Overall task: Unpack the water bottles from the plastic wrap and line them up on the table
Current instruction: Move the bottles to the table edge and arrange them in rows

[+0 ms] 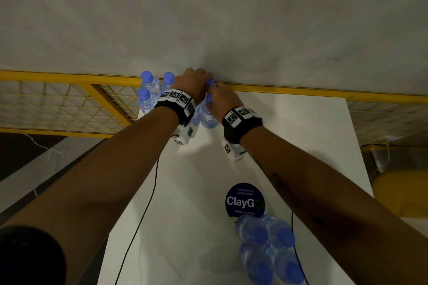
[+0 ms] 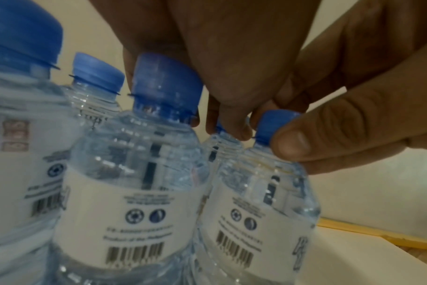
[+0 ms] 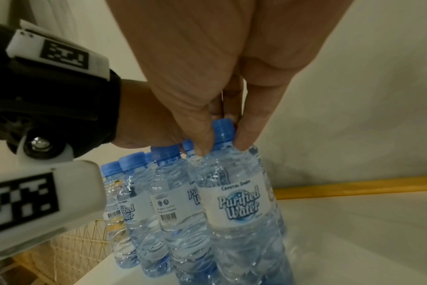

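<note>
Clear water bottles with blue caps stand in a group at the far end of the white table (image 1: 289, 136). Three of them (image 1: 148, 90) stand left of my hands. My left hand (image 1: 194, 82) reaches over the group, its fingers (image 2: 232, 123) curled down round a blue cap (image 2: 166, 81). My right hand (image 1: 222, 99) pinches the cap (image 3: 223, 131) of a "Purified Water" bottle (image 3: 239, 202) between thumb and fingers at the right end of the group. That bottle stands on the table. Several more bottles (image 1: 266, 250) sit bunched together at the near right; wrap round them is not discernible.
A yellow rail (image 1: 301, 91) and mesh fence (image 1: 58, 104) run just behind the table's far edge, with a grey wall beyond. A round blue ClayGo sticker (image 1: 245, 200) lies on the table. Black cables (image 1: 148, 203) trail from both wrists. A yellow object (image 1: 398, 192) sits off the right edge.
</note>
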Motion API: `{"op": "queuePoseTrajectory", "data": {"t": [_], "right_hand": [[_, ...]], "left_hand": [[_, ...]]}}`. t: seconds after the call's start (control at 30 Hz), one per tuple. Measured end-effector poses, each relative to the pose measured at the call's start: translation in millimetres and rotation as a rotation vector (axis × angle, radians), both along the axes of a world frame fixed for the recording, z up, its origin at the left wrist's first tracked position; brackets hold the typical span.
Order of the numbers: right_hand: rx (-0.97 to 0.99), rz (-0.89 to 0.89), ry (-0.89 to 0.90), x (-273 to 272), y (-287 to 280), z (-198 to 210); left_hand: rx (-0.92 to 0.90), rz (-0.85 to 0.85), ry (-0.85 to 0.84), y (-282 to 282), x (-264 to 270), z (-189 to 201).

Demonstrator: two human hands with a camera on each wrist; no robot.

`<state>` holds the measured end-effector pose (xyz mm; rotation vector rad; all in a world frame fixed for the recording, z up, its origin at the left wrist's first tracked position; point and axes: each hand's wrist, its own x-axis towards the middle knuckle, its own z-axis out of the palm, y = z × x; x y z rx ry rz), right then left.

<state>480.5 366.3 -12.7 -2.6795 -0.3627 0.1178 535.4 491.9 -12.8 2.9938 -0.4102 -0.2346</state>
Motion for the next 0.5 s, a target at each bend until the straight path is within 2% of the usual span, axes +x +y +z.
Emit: {"op": "queuePoseTrajectory", "data": {"t": [0.13,0.3,0.37,0.5], "right_hand": [[0.013,-0.011,0.028,5,1,-2],[-0.068,-0.017,0.012,0,2,1],[-0.077,-0.038,0.058,-10,-1,6],[-0.022,-0.037,0.151,-48,-15,27]], "left_hand": [[-0.008,0.014,0.009,-1,-1,1],[-0.027,-0.005,0.023,3,-2,0],[-0.071,-0.015,0.022,6,-9,1],[-0.148,-0.023,-0.109,8,-41,10]]}}
